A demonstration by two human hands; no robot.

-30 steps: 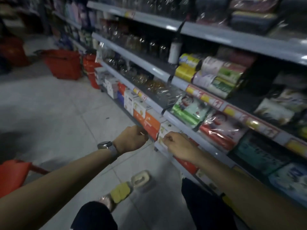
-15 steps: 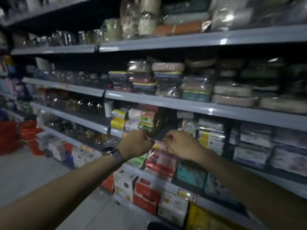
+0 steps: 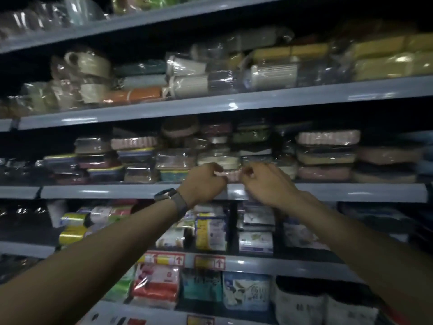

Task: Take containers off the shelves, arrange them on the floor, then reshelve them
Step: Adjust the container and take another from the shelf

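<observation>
Pink ribbed plastic container (image 3: 230, 175), above the grey shelf edge (image 3: 328, 192), is pinched by left hand (image 3: 203, 181) and right hand (image 3: 264, 184). Keep it level, clear of neighbouring stacks.

The middle shelf (image 3: 117, 192) has a smooth grey metal edge with glossy glints. Above it, the containers (image 3: 138, 156) look plastic under crinkled, shiny clear film (the pink container (image 3: 230, 176) is ribbed). Below it, packs (image 3: 210, 231) are glossy printed plastic, and 2 price labels (image 3: 209, 262) look papery.
</observation>
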